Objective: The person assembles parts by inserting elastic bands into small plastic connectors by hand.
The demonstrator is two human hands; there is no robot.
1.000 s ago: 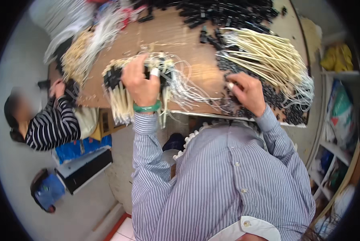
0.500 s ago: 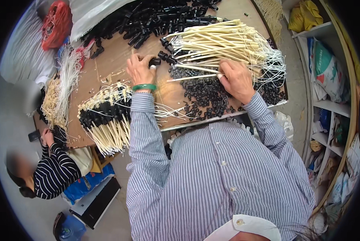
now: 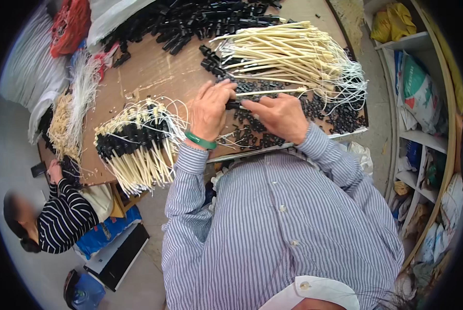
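Note:
My left hand (image 3: 210, 110), with a green bangle at its wrist, is closed with a black tubular fitting (image 3: 233, 105) at its fingertips. My right hand (image 3: 279, 114) meets it from the right, its bent fingers at the fitting's end; anything inside them is hidden. Just beyond my hands, a thin cream rod (image 3: 268, 93) runs from my left fingertips toward the right, above small black parts (image 3: 257, 124). Farther back lies a heap of cream rods (image 3: 278, 49) with white strings. Left of my left forearm, rods with black fittings (image 3: 135, 139) are stacked at the table edge.
Many black fittings (image 3: 190, 23) are heaped at the table's (image 3: 154, 70) far side. Bundles of white string (image 3: 81, 98) and a red bag (image 3: 70, 28) lie left. A person in a striped top (image 3: 66, 219) sits at the left. Shelves (image 3: 422, 132) with bags stand right.
My left hand has moved right and nearer with the black fitting. My right hand has moved left, away from the rod heap, and the two hands now meet.

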